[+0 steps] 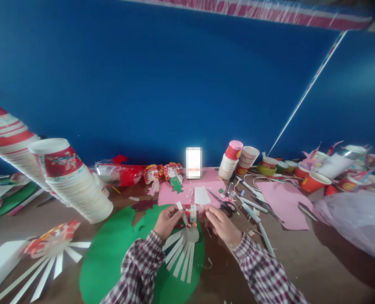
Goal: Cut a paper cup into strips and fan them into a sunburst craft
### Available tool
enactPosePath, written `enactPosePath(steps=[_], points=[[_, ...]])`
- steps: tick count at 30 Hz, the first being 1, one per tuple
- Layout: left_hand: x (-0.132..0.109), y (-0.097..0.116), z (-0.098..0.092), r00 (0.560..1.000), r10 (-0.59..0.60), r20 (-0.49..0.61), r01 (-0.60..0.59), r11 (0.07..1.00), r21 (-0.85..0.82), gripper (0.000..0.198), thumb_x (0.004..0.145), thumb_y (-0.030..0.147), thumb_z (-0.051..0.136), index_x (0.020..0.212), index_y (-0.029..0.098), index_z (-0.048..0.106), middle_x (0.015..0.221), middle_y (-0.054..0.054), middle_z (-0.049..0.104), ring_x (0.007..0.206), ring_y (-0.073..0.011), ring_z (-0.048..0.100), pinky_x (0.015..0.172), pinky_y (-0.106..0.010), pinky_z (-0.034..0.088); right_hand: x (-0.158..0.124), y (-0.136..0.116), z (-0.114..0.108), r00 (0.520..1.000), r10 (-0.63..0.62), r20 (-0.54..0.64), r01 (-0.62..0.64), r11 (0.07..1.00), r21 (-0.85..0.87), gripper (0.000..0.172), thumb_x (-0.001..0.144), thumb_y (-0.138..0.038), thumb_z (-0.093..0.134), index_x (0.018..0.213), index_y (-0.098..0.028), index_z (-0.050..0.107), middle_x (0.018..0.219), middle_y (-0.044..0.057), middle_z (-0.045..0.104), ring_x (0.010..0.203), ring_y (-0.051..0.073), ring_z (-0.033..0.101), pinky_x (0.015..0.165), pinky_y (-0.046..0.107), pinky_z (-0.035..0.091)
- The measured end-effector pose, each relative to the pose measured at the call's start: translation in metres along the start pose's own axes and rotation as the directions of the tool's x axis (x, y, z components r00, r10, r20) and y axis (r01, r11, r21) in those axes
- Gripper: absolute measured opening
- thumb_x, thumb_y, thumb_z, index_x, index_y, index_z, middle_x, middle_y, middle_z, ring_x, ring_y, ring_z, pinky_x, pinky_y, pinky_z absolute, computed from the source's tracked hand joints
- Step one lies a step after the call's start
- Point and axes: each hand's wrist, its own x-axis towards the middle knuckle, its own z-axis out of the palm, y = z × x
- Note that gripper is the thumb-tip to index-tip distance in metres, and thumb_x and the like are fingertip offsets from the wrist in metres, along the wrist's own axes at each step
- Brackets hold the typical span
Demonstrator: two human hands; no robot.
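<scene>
A cut paper cup with white strips fanned out lies over the right part of a round green sheet. My left hand is closed on one of its strips, whose white end sticks up past the fingertips. To the right of the cup, my right hand is closed with thumb and fingertips pinched together; what they hold, if anything, is too small to make out. A printed piece of the cup stands up between the two hands. Black-handled scissors lie just beyond my right hand.
Tall stacks of paper cups lean at the left, near another cup cut into strips. Small paper figures and pink paper lie at the back. More cups and a plastic bag are on the right.
</scene>
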Motion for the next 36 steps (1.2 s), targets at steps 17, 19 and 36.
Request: enactPosePath(steps=[17, 19, 36], points=[[0.000, -0.008, 0.006, 0.968, 0.064, 0.243, -0.145, 0.933, 0.329, 0.030, 0.070, 0.037, 0.058, 0.083, 0.011, 0.064, 0.055, 0.002, 0.051, 0.046, -0.0084, 0.045, 0.046, -0.021, 0.041, 0.011, -0.011, 0.005, 0.962, -0.271, 0.029, 0.231, 0.754, -0.615, 0.021, 0.084, -0.013, 0.048, 0.097, -0.023, 0.061, 0.090, 0.003, 0.064, 0.087, 0.016, 0.056, 0.079, 0.027, 0.040], [0.000, -0.008, 0.007, 0.960, 0.087, 0.266, -0.178, 0.924, 0.338, 0.030, 0.069, 0.034, 0.059, 0.089, 0.011, 0.063, 0.053, 0.004, 0.046, 0.046, -0.0076, 0.043, 0.045, -0.019, 0.039, 0.012, -0.011, 0.002, 0.953, -0.293, 0.076, 0.274, 0.726, -0.630, 0.023, 0.083, -0.012, 0.049, 0.097, -0.024, 0.062, 0.090, 0.002, 0.064, 0.087, 0.016, 0.056, 0.079, 0.028, 0.039], [-0.005, -0.005, 0.011, 0.947, 0.066, 0.316, -0.174, 0.928, 0.329, 0.040, 0.077, 0.048, 0.049, 0.078, 0.010, 0.063, 0.055, 0.002, 0.042, 0.050, -0.0086, 0.042, 0.049, -0.023, 0.046, 0.012, -0.013, 0.000, 0.940, -0.329, 0.092, 0.308, 0.697, -0.648, 0.016, 0.085, -0.023, 0.053, 0.092, -0.026, 0.066, 0.088, 0.001, 0.066, 0.083, 0.014, 0.057, 0.077, 0.027, 0.037]])
